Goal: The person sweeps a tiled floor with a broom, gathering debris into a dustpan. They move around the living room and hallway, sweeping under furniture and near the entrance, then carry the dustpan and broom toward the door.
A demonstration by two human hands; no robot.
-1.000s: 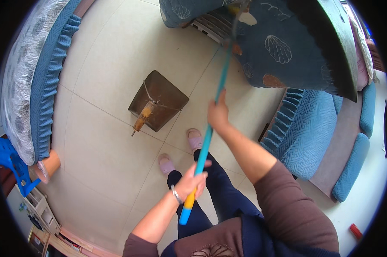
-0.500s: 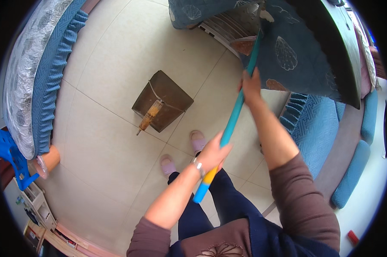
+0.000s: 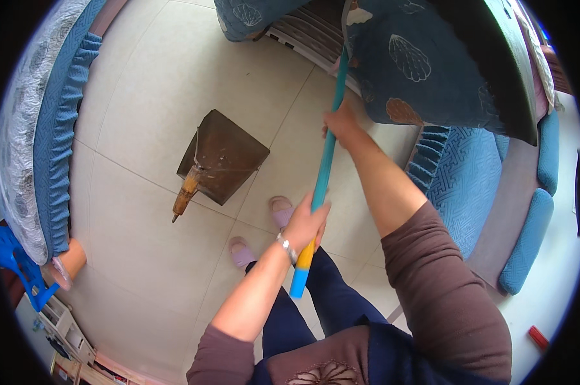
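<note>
Both of my hands are wrapped round a long teal pole (image 3: 326,163) with a yellow and blue butt end; it looks like a broom or mop handle. My left hand (image 3: 304,223) grips low, just above the yellow band. Farther up, my right hand (image 3: 342,122) holds the shaft. The pole's far end passes behind a dark blue cloth with shell patterns (image 3: 425,70), so its head is hidden. A brown metal dustpan (image 3: 229,157) with a worn wooden handle lies on the tiled floor to the left, touched by neither hand.
The cloth hangs over a table-like piece with a pale slatted frame (image 3: 303,45) beneath. On the right stands a sofa with blue quilted covers (image 3: 466,186). A bed with a ruffled blue skirt (image 3: 56,128) lines the left, near a blue plastic stool (image 3: 20,263).
The pole and both hands have shifted left in view, and the pole stands steeper. Its far end is now more covered by the cloth. The whole scene has also slid slightly left.
</note>
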